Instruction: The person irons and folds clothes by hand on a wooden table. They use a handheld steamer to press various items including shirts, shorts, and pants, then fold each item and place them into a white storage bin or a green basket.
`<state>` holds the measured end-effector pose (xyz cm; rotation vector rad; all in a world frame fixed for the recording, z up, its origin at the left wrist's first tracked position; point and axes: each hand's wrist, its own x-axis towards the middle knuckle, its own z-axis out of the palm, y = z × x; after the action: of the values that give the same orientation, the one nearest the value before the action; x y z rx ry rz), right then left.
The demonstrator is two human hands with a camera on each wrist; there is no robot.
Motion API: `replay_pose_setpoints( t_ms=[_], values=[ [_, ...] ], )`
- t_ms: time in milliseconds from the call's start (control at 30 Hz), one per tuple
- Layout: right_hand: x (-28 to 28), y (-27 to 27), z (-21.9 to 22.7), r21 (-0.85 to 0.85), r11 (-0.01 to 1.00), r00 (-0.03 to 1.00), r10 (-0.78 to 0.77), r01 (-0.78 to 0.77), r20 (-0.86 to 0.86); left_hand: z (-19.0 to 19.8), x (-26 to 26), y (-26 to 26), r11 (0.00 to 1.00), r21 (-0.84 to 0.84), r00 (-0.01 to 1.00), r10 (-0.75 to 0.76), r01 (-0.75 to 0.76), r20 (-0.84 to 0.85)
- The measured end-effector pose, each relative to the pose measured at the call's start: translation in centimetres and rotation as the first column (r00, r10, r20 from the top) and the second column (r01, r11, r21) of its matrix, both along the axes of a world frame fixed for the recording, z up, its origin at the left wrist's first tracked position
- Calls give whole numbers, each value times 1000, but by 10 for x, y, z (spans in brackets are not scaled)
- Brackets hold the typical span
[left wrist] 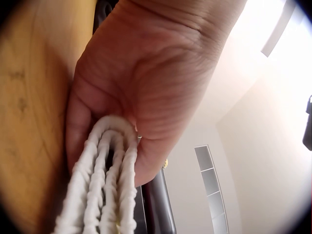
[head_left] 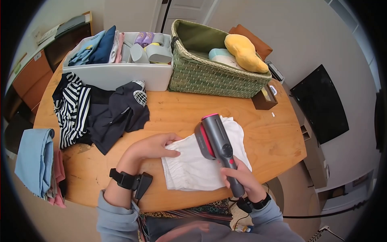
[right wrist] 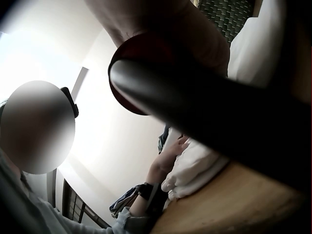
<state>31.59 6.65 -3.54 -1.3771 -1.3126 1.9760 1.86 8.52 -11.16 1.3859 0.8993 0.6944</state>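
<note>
White folded cloth with a gathered edge (head_left: pixel 189 161) lies on the wooden table. The left hand (head_left: pixel 155 146) is at its left end; in the left wrist view, thumb and fingers of that hand (left wrist: pixel 141 73) pinch the layered folds of the white cloth (left wrist: pixel 112 146). The right hand (head_left: pixel 242 176) grips the handle of a grey and pink handheld device (head_left: pixel 219 141), whose head is over the cloth; whether it touches is unclear. In the right wrist view the dark handle (right wrist: pixel 161 92) crosses in front of the right hand (right wrist: pixel 170 29).
Behind stand a white bin (head_left: pixel 121 76) of folded clothes and a green woven basket (head_left: pixel 217 76) with a yellow plush (head_left: pixel 244 52). Striped and dark clothes (head_left: pixel 117 115) lie left; a blue folded pile (head_left: pixel 34 161) sits at the left edge. A small brown box (head_left: pixel 264 99) stands right.
</note>
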Motion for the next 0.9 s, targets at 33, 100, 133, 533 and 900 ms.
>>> replay_pose_setpoints(
  t_ms=[33,100,133,533,900],
  values=[
    [3,3,0,31,999,999,-15,14,29,1,0,0,1000,1,1000,2,-2,3],
    [10,9,-3,87,995,998,-44,41,35,2,1,-1,999,27,999,-30,32,-45],
    [15,13,-3,86,996,999,-40,37,37,1,0,-1,999,27,999,-26,27,-43],
    [89,50,-17,129,933,942,-330,336,-63,-1,-1,1,999,28,995,-42,45,-87],
    [55,-10,28,165,958,972,-235,236,-26,0,-1,2,999,-5,998,-54,53,-36]
  ],
)
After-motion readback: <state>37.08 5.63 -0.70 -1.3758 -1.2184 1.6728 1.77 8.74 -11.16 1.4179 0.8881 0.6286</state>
